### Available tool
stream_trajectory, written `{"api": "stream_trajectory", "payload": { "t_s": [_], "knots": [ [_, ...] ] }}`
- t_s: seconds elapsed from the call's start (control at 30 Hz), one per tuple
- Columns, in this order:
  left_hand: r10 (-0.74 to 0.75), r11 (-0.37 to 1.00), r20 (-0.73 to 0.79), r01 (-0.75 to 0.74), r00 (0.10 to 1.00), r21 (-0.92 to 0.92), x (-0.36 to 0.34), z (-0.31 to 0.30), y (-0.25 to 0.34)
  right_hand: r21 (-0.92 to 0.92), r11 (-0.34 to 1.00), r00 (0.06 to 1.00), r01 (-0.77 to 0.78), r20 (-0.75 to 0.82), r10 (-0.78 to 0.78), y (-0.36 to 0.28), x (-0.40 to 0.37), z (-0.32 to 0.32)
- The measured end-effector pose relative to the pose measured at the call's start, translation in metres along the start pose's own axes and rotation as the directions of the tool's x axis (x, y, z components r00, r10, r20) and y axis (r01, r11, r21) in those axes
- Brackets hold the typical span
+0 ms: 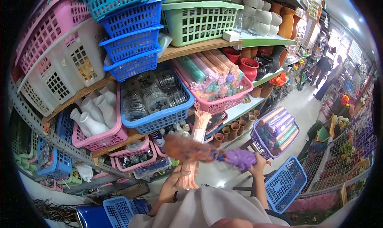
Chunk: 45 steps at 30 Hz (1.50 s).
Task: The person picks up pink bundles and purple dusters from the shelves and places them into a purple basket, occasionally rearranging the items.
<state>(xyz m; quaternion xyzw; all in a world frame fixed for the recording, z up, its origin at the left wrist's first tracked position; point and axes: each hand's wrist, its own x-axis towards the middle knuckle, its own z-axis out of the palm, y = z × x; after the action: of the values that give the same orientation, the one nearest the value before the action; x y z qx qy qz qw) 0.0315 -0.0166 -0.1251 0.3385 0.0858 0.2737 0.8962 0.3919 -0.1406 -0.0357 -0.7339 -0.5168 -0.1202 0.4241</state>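
My left hand [178, 177] is wrapped round a bundle of thin peach-coloured sticks [200, 123], held nearly upright with a pale band about its middle. In my right hand [259, 165] is the purple end of a fluffy multicoloured duster [207, 152]. The duster lies level across the front of the bundle, and its brown-orange end is smeared by motion. Just beyond my right hand stands a lilac basket [288, 152] of wrapped stick bundles in peach, purple and green.
Shelves ahead hold a pink basket [223, 104] of similar bundles, a blue basket [159, 126] of glassware, white vases [104, 110] and clay pots [234, 128]. A blue basket [286, 184] stands at my right. Two people [330, 74] are far down the aisle.
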Motion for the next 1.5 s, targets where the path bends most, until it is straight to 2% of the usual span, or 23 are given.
{"api": "stream_trajectory", "payload": {
  "t_s": [0.03,0.07,0.1,0.13,0.17,0.27,0.37,0.5,0.57,0.67,0.77,0.83,0.9,0.97,1.03,1.07,1.17,1.2,1.27,1.3,1.33,1.43,1.5],
  "knots": [
    [-0.413,0.764,-0.153,0.250,0.898,-0.595,-0.045,-0.030,-0.031,0.000,1.000,1.000,-0.003,-0.004,0.003,0.004,-0.001,0.001],
    [-0.763,0.186,-0.013,0.200,0.647,-0.962,0.038,-0.108,-0.043,-0.068,0.997,0.996,0.029,0.084,-0.024,0.012,-0.004,0.004],
    [-0.764,0.187,-0.011,0.205,0.646,-0.961,-0.052,-0.092,-0.071,-0.134,0.989,0.984,0.068,0.173,-0.044,0.018,-0.004,0.006],
    [-0.544,0.632,-0.126,0.307,0.829,-0.711,-0.026,-0.023,-0.030,-0.115,0.993,0.983,0.024,0.185,-0.003,0.020,-0.002,0.008],
    [-0.266,0.928,-0.090,0.230,0.960,-0.292,0.053,0.072,0.032,-0.118,0.993,0.983,0.023,0.183,-0.001,0.027,-0.002,0.010],
    [-0.192,0.914,0.084,0.210,0.978,-0.348,0.072,0.079,0.024,-0.250,0.919,0.929,-0.304,0.135,0.344,0.055,-0.012,0.024],
    [-0.196,0.861,0.145,0.241,0.970,-0.448,0.077,0.068,0.009,-0.288,0.899,0.904,-0.330,0.179,0.389,0.074,-0.021,0.023],
    [-0.180,0.798,0.197,0.260,0.964,-0.544,0.078,0.075,0.010,-0.207,0.974,0.929,-0.089,0.336,0.156,0.101,-0.040,0.019],
    [-0.337,0.715,0.114,0.333,0.934,-0.614,0.074,0.069,0.008,-0.101,0.995,0.947,-0.022,0.316,0.053,0.102,-0.037,0.010],
    [-0.274,0.835,0.152,0.313,0.950,-0.451,0.080,0.080,0.007,-0.206,0.953,0.916,-0.223,0.290,0.277,0.114,-0.041,0.016],
    [-0.279,0.858,0.129,0.307,0.952,-0.412,0.086,0.082,0.001,-0.190,0.945,0.912,-0.267,0.268,0.311,0.119,-0.048,0.018],
    [-0.283,0.860,0.109,0.302,0.953,-0.411,0.087,0.083,-0.006,-0.190,0.951,0.892,-0.245,0.341,0.298,0.111,-0.046,0.005],
    [-0.099,0.958,-0.053,0.081,0.994,-0.275,0.085,0.088,-0.013,-0.101,0.995,0.879,-0.010,0.473,0.057,0.119,-0.049,-0.003],
    [-0.187,0.945,-0.093,0.154,0.978,-0.288,0.098,0.092,-0.012,-0.149,0.987,0.868,-0.062,0.481,0.127,0.121,-0.049,-0.005],
    [-0.313,0.824,0.109,0.327,0.943,-0.462,0.109,0.093,-0.015,-0.216,0.923,0.860,-0.319,0.343,0.378,0.133,-0.056,0.003],
    [-0.319,0.850,0.047,0.308,0.947,-0.428,0.110,0.097,-0.017,-0.193,0.906,0.850,-0.377,0.315,0.421,0.139,-0.059,0.006],
    [-0.294,0.831,0.155,0.332,0.943,-0.446,0.116,0.087,-0.029,-0.182,0.899,0.834,-0.398,0.337,0.437,0.134,-0.062,0.002],
    [-0.298,0.831,0.157,0.337,0.942,-0.443,0.113,0.069,-0.040,-0.136,0.944,0.861,-0.301,0.386,0.331,0.142,-0.069,0.001],
    [-0.183,0.970,0.013,0.183,0.983,-0.160,0.104,0.030,-0.064,-0.081,0.990,0.867,-0.118,0.477,0.143,0.143,-0.069,-0.008],
    [-0.422,0.898,-0.378,0.321,0.824,-0.301,0.122,0.090,-0.027,-0.034,0.998,0.852,-0.047,0.521,0.057,0.136,-0.061,-0.018],
    [-0.426,0.896,-0.375,0.326,0.824,-0.300,0.125,0.087,-0.031,-0.037,0.998,0.853,-0.050,0.518,0.062,0.140,-0.060,-0.018],
    [-0.318,0.795,0.307,0.429,0.897,-0.428,0.132,0.074,-0.046,-0.120,0.967,0.861,-0.227,0.439,0.256,0.152,-0.065,-0.015],
    [-0.307,0.817,0.297,0.411,0.904,-0.405,0.133,0.078,-0.045,-0.215,0.901,0.852,-0.376,0.302,0.427,0.157,-0.067,-0.010]
  ]
}}
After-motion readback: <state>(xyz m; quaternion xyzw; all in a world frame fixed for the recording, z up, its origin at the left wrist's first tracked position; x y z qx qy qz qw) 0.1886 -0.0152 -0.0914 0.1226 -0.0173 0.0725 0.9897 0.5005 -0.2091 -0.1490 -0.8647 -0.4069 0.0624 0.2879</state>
